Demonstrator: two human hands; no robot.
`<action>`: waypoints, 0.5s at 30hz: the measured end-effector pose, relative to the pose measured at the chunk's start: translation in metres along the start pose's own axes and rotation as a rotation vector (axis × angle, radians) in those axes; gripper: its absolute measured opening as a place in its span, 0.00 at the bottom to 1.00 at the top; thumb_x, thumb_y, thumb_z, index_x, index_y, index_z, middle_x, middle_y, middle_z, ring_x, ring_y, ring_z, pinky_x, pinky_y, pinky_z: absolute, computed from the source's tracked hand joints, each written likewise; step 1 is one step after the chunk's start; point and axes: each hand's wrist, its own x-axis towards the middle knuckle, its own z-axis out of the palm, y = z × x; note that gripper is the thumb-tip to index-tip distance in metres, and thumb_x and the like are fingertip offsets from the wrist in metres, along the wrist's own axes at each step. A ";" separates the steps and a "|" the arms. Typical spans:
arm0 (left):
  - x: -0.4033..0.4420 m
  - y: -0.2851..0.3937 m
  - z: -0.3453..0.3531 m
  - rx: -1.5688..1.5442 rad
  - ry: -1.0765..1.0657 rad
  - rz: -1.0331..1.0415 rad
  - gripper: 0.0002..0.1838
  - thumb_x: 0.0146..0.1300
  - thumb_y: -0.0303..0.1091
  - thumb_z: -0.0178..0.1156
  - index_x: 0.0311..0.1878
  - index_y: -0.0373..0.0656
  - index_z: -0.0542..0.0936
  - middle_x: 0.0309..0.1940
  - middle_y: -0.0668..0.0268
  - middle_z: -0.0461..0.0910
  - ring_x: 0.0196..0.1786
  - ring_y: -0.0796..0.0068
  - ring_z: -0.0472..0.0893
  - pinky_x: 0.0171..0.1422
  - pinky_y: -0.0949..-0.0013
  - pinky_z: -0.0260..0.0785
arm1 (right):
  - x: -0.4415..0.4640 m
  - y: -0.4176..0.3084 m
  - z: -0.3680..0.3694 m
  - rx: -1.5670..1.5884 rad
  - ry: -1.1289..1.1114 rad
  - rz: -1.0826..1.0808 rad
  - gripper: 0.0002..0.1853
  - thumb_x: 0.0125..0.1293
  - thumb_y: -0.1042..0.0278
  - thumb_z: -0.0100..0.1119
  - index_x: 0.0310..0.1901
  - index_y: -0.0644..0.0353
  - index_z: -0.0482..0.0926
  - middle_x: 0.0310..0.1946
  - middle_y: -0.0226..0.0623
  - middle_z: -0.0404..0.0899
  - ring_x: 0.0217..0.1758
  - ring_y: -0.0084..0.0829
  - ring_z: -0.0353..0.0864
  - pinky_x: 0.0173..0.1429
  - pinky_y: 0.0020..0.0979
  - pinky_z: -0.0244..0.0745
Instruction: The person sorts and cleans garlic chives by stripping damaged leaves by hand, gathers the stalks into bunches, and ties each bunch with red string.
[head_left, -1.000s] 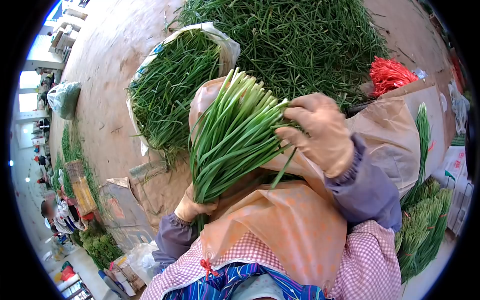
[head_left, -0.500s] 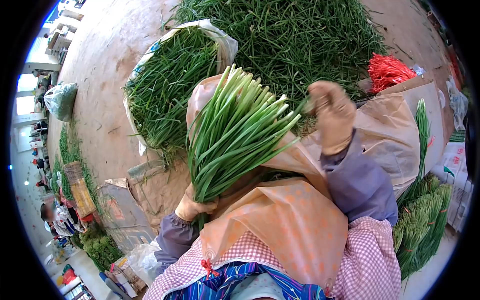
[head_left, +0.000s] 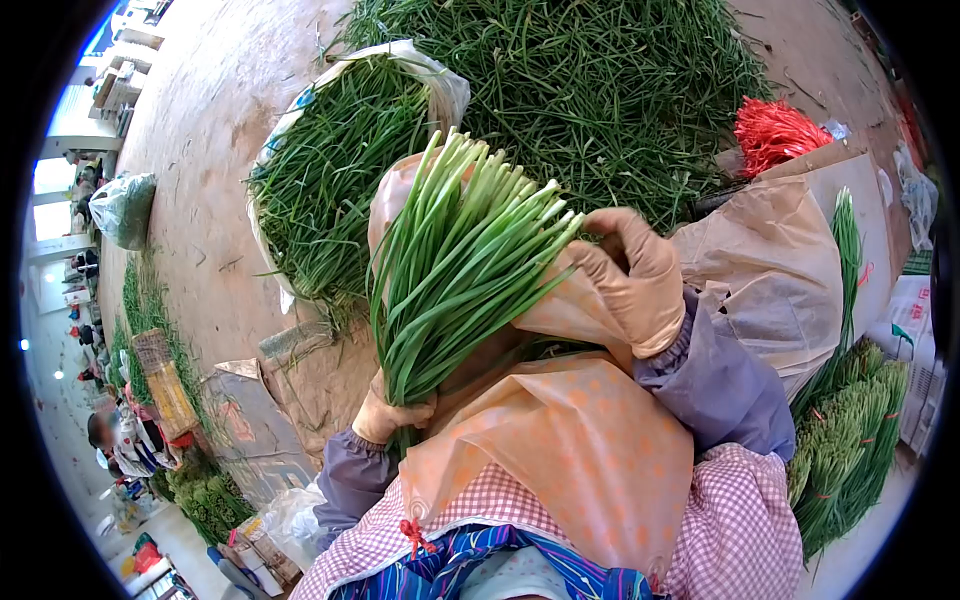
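Observation:
My left hand (head_left: 392,412), in a tan glove, is wrapped round the lower part of a bunch of green stalks (head_left: 455,270). The pale ends of the bunch fan out up and to the right. At their right edge is my right hand (head_left: 632,280), gloved too, with its fingers curved and a gap between thumb and forefinger. Its fingertips are beside the outermost stalks; I cannot make out whether they pinch one. Below the bunch, a translucent orange-spotted apron (head_left: 570,440) covers my lap.
A large heap of green stalks (head_left: 590,90) lies ahead, beside a full white sack (head_left: 262,215). Red ties (head_left: 775,135) are at the right, above tied bundles (head_left: 845,450). A person (head_left: 130,440) is at the far left, below a stuffed plastic bag (head_left: 124,210).
My right hand swung away up and to the right from the bunch, then came back to its right edge. My left hand has kept its hold.

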 end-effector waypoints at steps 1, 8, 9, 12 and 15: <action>0.000 0.000 -0.002 0.014 -0.011 0.001 0.18 0.43 0.20 0.70 0.39 0.40 0.75 0.23 0.70 0.75 0.22 0.79 0.73 0.23 0.74 0.65 | 0.002 0.005 0.001 0.071 0.006 0.039 0.14 0.63 0.65 0.68 0.46 0.62 0.78 0.23 0.22 0.72 0.27 0.11 0.66 0.30 0.18 0.63; 0.004 -0.002 -0.003 0.097 -0.006 0.011 0.15 0.45 0.20 0.69 0.35 0.41 0.75 0.23 0.71 0.74 0.22 0.80 0.72 0.22 0.73 0.63 | 0.016 0.022 0.012 -0.025 -0.026 -0.279 0.10 0.62 0.67 0.66 0.42 0.60 0.81 0.27 0.43 0.81 0.29 0.35 0.83 0.34 0.30 0.76; 0.003 -0.001 -0.003 0.108 0.002 0.020 0.15 0.46 0.20 0.69 0.35 0.41 0.75 0.23 0.71 0.74 0.22 0.80 0.72 0.22 0.73 0.63 | 0.017 0.016 0.009 -0.029 -0.104 -0.246 0.09 0.62 0.68 0.66 0.42 0.60 0.81 0.27 0.44 0.81 0.29 0.35 0.83 0.34 0.30 0.76; 0.003 -0.007 -0.008 0.118 0.021 0.012 0.15 0.44 0.21 0.70 0.36 0.41 0.76 0.23 0.71 0.74 0.22 0.79 0.73 0.21 0.73 0.63 | 0.015 0.004 -0.010 -0.060 -0.367 -0.192 0.06 0.63 0.70 0.63 0.38 0.61 0.81 0.25 0.41 0.81 0.26 0.34 0.82 0.33 0.30 0.76; 0.003 -0.014 -0.019 0.107 -0.060 0.020 0.18 0.42 0.22 0.71 0.40 0.39 0.78 0.23 0.69 0.75 0.21 0.78 0.73 0.21 0.73 0.63 | 0.007 -0.007 -0.031 0.120 -0.751 -0.091 0.07 0.61 0.68 0.67 0.34 0.62 0.81 0.24 0.35 0.81 0.27 0.26 0.80 0.33 0.27 0.74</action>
